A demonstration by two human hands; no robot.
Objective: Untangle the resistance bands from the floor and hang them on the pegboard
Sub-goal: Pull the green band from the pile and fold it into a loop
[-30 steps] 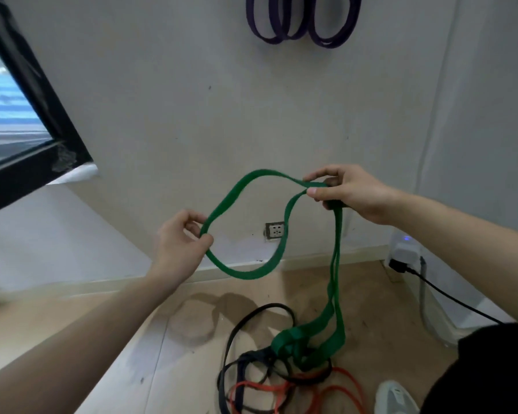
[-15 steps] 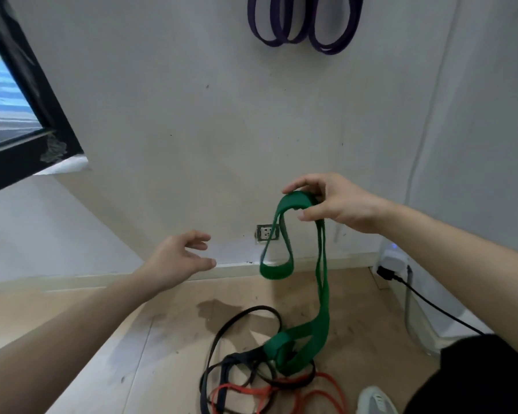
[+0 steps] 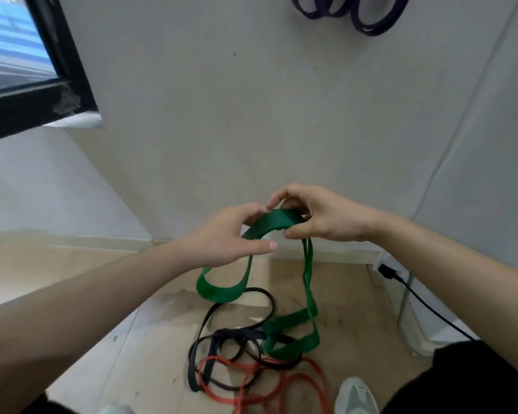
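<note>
Mid-untangle: left hand and right hand both pinch green band at its top fold, fingers curled; next probably needs lower loops worked clear of black band.

Pale walls meet a wooden floor; black-framed window at left.

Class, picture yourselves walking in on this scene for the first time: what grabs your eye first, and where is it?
The bright green band stands out first, held up at the centre between the left hand and the right hand, its lower end trailing to the floor. Below it lies a tangle of dark bands and a red band beside a shoe. Purple bands hang on the wall at top right.
</note>
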